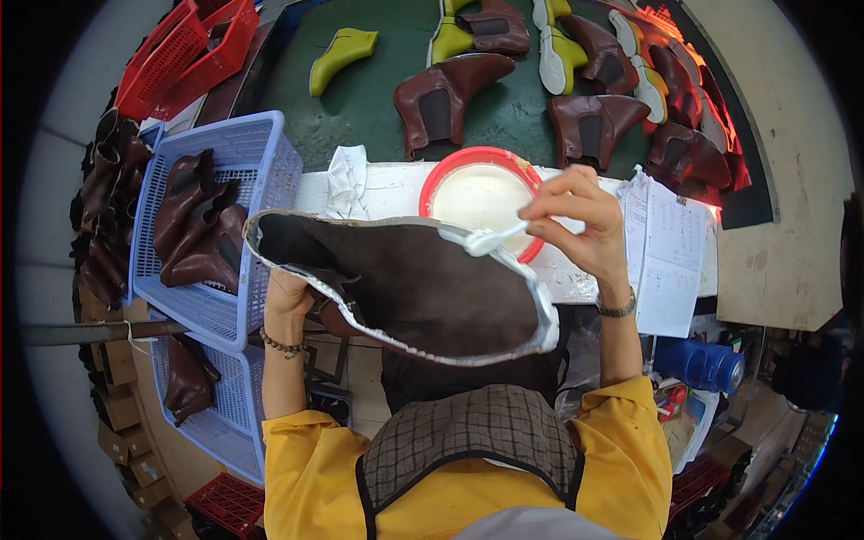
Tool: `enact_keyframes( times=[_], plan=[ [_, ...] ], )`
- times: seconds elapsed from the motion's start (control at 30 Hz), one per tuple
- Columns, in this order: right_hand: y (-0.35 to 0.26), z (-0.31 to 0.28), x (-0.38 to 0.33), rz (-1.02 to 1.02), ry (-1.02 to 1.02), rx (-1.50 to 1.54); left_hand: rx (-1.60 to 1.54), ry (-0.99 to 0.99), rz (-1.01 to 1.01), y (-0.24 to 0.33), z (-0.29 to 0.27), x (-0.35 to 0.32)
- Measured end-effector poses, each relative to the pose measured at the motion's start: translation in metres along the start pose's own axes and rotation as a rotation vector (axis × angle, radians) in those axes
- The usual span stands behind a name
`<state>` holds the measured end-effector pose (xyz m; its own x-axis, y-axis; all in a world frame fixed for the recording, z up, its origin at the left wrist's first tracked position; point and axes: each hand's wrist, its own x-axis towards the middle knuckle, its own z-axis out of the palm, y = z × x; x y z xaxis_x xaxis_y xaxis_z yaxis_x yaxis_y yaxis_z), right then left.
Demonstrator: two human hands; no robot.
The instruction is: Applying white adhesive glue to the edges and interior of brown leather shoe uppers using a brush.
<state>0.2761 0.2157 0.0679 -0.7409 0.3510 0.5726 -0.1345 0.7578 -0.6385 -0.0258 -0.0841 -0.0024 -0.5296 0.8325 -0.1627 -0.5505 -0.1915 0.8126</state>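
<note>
A brown boot upper [432,283] is held up in front of me, its open bottom facing me and its dark lining showing. White paste coats much of its edge, thickest along the right side. My left hand [290,295] grips the upper from below at its left end; most of the fingers are hidden behind it. Pinched in my right hand [583,216] is a small white-coated brush [490,241], whose tip touches the upper's edge at the upper right. Just behind the upper stands a red-rimmed bowl [438,173] of white paste, partly covered by it.
Blue baskets [281,148] with brown boot uppers stand at my left, a red crate [166,54] beyond them. Brown boots [450,97] and yellow-green lasts [344,59] lie on the green surface [378,117]. A crumpled white cloth [348,180] and written sheets [670,247] flank the bowl.
</note>
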Motion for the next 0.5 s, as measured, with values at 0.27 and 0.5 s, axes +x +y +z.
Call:
enact_keyframes(
  times=[0.27, 0.5],
  plan=[
    [-0.011, -0.010, -0.023, 0.157, 0.026, -0.015, 0.198, 0.117, -0.099, 0.010, 0.042, 0.000],
    [-0.014, -0.001, 0.018, -0.051, -0.033, -0.035, 0.318, -0.064, -0.253, -0.003, 0.054, 0.002]
  ],
)
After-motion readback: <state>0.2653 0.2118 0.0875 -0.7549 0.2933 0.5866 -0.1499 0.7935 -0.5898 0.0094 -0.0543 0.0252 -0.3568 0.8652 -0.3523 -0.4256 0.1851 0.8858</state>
